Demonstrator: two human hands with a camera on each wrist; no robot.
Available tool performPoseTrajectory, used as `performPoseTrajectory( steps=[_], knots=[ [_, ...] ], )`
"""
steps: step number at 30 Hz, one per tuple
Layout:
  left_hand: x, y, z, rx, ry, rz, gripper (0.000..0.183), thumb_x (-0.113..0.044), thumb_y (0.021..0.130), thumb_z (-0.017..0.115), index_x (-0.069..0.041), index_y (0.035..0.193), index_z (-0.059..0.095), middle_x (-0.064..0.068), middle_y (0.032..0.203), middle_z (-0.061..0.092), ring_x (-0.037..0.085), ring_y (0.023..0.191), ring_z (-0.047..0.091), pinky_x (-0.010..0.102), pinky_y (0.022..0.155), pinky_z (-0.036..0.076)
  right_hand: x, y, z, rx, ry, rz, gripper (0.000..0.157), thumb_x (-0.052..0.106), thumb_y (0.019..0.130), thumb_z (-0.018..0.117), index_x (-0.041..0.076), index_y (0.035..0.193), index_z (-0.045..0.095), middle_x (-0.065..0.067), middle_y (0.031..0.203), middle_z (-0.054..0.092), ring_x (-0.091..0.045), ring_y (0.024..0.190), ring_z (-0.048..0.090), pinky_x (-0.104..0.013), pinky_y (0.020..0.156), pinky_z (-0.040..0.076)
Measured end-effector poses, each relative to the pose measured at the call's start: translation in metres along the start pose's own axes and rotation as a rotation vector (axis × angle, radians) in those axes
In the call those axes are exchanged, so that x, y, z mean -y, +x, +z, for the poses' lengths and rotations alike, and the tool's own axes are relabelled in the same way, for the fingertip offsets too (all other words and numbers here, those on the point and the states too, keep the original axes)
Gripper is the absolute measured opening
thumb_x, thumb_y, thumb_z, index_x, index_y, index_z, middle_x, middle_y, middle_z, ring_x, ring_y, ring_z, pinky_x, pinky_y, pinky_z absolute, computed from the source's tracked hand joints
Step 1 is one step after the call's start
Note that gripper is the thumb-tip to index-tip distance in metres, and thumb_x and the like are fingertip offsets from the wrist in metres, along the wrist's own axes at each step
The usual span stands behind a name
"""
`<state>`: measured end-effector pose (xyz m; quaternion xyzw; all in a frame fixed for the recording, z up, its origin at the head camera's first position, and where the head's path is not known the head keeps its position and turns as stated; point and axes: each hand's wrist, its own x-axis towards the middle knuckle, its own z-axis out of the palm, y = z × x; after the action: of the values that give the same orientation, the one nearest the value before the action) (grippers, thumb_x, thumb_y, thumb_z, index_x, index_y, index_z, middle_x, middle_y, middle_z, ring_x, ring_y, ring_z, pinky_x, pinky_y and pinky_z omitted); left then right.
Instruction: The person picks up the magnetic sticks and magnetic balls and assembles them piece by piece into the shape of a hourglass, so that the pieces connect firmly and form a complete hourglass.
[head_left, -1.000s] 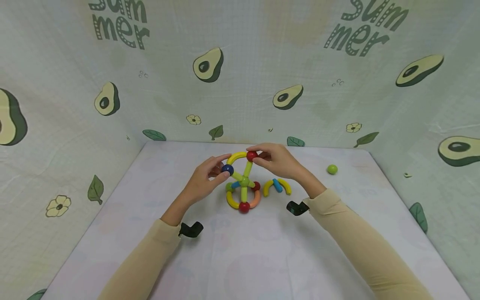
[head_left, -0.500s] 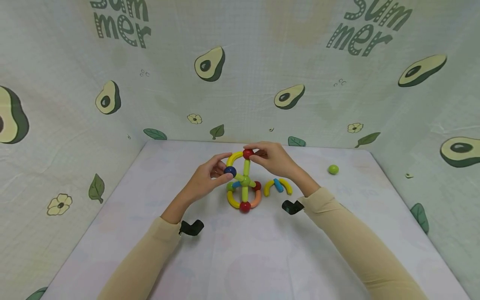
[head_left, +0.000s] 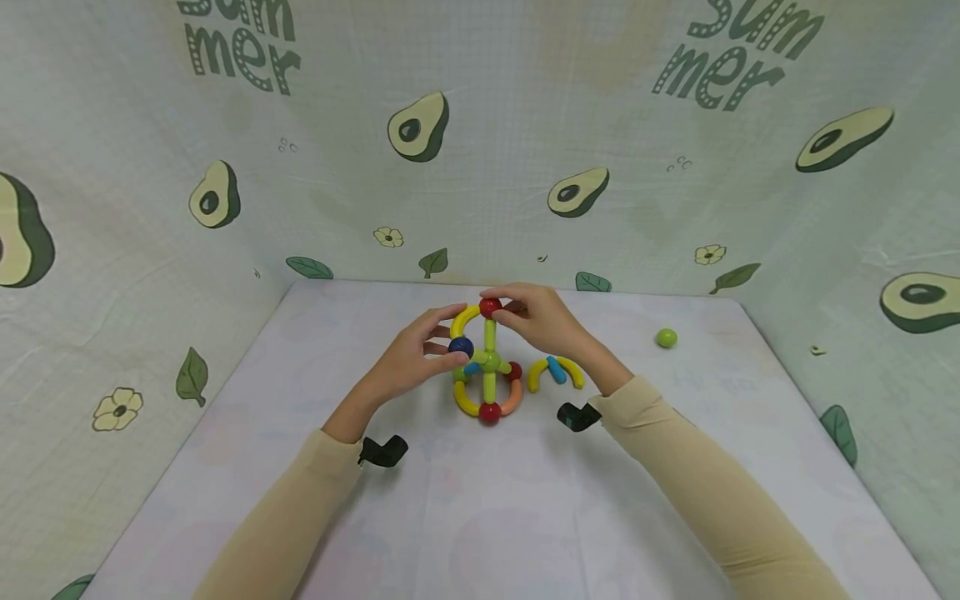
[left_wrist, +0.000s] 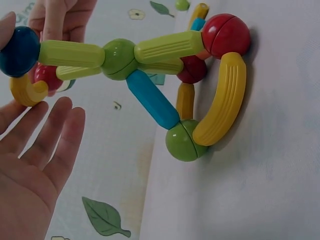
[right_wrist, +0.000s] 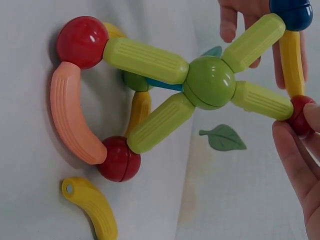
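Observation:
A toy frame of magnetic balls and rods stands on the table, its green centre ball (right_wrist: 209, 82) joined to green rods and one blue rod (left_wrist: 153, 99). Its base ring has red and green balls, yellow curved rods and an orange curved rod (right_wrist: 76, 114). My left hand (head_left: 408, 357) holds the dark blue ball (head_left: 461, 347) at the upper left, thumb on one side. My right hand (head_left: 546, 319) pinches the upper red ball (head_left: 490, 307) between thumb and fingers. A yellow curved rod (head_left: 463, 322) links these two balls, with left fingertips close beneath it in the left wrist view.
Right of the frame lie two loose yellow curved rods (head_left: 572, 372) and a short blue rod (head_left: 556, 370). Farther right a loose green ball (head_left: 666, 337) rests on the white table (head_left: 480, 517). A cloth printed with avocados (head_left: 480, 50) rises behind and at both sides.
The right hand has shifted a little left with the upper red ball, and the dark blue ball has moved slightly right and down. The frame's top has turned slightly; its base has stayed put.

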<state>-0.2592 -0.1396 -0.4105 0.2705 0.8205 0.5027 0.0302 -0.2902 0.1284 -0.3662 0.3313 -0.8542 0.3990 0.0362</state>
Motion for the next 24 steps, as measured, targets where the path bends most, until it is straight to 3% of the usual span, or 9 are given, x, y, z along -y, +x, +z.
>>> performPoseTrajectory(
  steps=[7, 13, 20, 24],
  knots=[
    [0.0, 0.002, 0.001, 0.021, -0.009, -0.017, 0.08, -0.04, 0.096, 0.08, -0.029, 0.164, 0.04, -0.001, 0.161, 0.046, 0.027, 0.135, 0.056, 0.051, 0.109, 0.054, 0.0, -0.004, -0.001, -0.004, -0.01, 0.041, 0.045, 0.011, 0.104, 0.07, 0.014, 0.149, 0.062, -0.007, 0.141, 0.068, -0.022, 0.106, 0.076, -0.039, 0.094, 0.063],
    [-0.001, 0.001, 0.002, 0.015, 0.001, -0.024, 0.08, -0.042, 0.095, 0.08, -0.032, 0.163, 0.04, -0.001, 0.16, 0.047, 0.027, 0.135, 0.056, 0.049, 0.108, 0.055, -0.011, -0.02, -0.01, 0.001, -0.081, 0.123, 0.048, 0.015, 0.103, 0.071, 0.016, 0.15, 0.06, -0.007, 0.143, 0.066, -0.024, 0.109, 0.074, -0.041, 0.092, 0.063],
    [-0.003, 0.001, 0.001, 0.014, 0.014, -0.027, 0.08, -0.039, 0.096, 0.081, -0.031, 0.164, 0.04, 0.0, 0.162, 0.045, 0.028, 0.134, 0.056, 0.05, 0.108, 0.055, -0.039, -0.05, -0.017, 0.092, -0.157, 0.183, 0.049, 0.012, 0.1, 0.076, 0.008, 0.147, 0.062, -0.017, 0.14, 0.066, -0.025, 0.101, 0.071, -0.042, 0.088, 0.063],
    [-0.003, 0.001, 0.002, 0.016, 0.023, -0.024, 0.08, -0.037, 0.096, 0.08, -0.028, 0.164, 0.04, -0.002, 0.163, 0.044, 0.027, 0.134, 0.056, 0.049, 0.109, 0.054, -0.059, -0.066, -0.012, 0.159, -0.185, 0.213, 0.049, 0.009, 0.098, 0.077, 0.003, 0.144, 0.063, -0.021, 0.138, 0.066, -0.021, 0.092, 0.067, -0.033, 0.076, 0.061]
  ],
)
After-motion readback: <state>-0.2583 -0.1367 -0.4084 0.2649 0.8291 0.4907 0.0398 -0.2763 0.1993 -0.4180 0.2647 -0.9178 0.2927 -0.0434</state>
